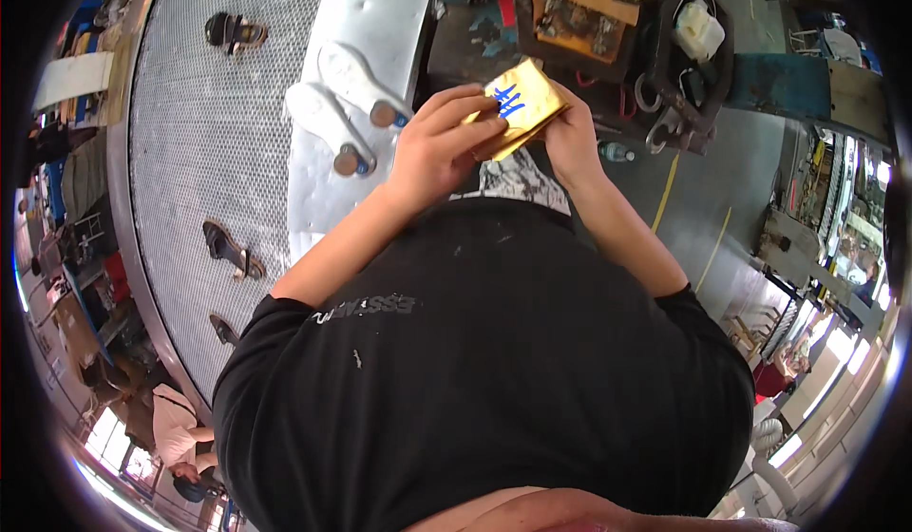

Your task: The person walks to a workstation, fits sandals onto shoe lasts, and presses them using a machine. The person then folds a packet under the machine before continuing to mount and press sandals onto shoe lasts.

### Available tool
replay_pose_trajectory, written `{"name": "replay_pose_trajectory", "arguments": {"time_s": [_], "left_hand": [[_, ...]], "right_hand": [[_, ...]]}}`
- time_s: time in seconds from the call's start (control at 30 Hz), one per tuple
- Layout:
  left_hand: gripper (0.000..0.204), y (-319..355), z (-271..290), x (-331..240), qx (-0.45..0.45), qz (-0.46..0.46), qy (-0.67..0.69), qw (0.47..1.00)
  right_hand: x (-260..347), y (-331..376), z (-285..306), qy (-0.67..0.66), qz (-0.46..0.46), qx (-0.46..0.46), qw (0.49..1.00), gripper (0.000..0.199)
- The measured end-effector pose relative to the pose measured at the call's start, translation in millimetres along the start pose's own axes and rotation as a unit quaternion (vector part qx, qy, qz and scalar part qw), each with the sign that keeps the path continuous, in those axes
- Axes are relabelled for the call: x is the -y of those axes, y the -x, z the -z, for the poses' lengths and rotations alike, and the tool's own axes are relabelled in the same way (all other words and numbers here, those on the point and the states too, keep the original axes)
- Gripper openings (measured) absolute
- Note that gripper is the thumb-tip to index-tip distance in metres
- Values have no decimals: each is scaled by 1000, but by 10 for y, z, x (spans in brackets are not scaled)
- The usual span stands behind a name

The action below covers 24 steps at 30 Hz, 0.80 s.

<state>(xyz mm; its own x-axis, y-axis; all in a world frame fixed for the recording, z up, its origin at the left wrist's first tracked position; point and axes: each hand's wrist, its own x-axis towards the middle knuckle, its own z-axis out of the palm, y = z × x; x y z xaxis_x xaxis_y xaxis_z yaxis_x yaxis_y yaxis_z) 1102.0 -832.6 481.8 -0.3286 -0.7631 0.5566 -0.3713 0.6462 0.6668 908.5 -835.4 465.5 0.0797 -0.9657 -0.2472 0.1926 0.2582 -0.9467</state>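
In front of my body I hold a flat, folded yellow piece (pixel 532 98) with blue marker strokes on its upper face. Its layers show along the near edge; whether it is paper or another sheet material I cannot tell. My left hand (pixel 437 142) is closed on its left side, fingers lying over the top. On the other side my right hand (pixel 574 135) grips the right edge, its fingers partly hidden behind the piece. Just left of my left hand, two white shoe-sole-shaped pieces (pixel 318 119) with round brown ends lie on a silvery metal surface (pixel 318 211).
A grey mesh conveyor belt (pixel 180 142) runs along the left, carrying dark sandals (pixel 236 32). Ahead stands a dark machine (pixel 484 43) with an orange-brown block (pixel 579 24). A plastic bottle (pixel 617 152) is right of my hand. Another person (pixel 176 427) is at lower left.
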Motion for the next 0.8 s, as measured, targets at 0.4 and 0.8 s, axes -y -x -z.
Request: {"name": "replay_pose_trajectory", "arguments": {"time_s": [0.4,0.8], "left_hand": [[21,786,637,-691,-37,325,529,783],[17,809,-223,-598,50,371,477,795]], "right_hand": [[124,1076,-485,88,19,73,993,27],[-151,1165,175,-116,85,59,988,53]]}}
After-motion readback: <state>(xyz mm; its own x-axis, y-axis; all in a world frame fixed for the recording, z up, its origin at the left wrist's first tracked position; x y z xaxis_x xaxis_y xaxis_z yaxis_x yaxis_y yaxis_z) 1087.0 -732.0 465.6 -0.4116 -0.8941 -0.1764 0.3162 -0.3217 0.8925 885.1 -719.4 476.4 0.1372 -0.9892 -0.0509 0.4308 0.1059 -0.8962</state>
